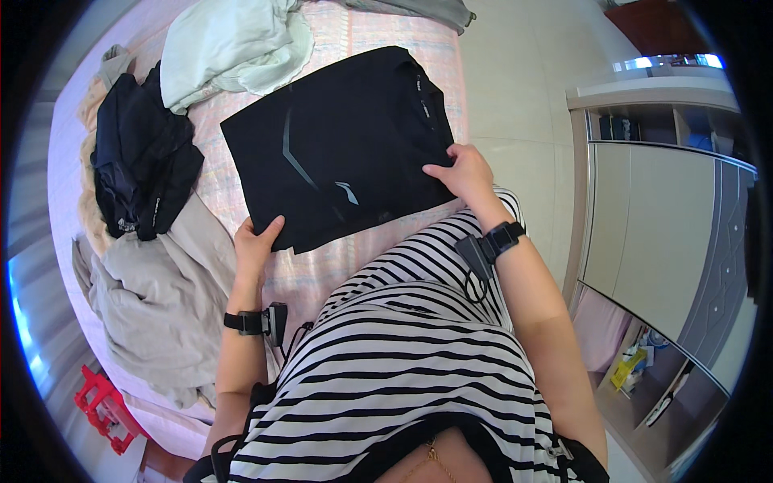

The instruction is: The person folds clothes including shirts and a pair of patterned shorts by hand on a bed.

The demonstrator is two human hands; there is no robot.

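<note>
A black T-shirt, folded into a rough rectangle with grey marks on its front, lies flat on the bed in front of me. At its near left corner, my left hand has the thumb on top and the fingers tucked out of sight below the cloth. My right hand pinches the right edge, near the neckline side, between thumb and fingers. Both wrists wear black straps with small dark devices.
The bed has a pink plaid cover. Left of the shirt lie a crumpled black garment and beige clothing; a pale green garment is behind. A red plastic stool stands lower left, a cabinet at right.
</note>
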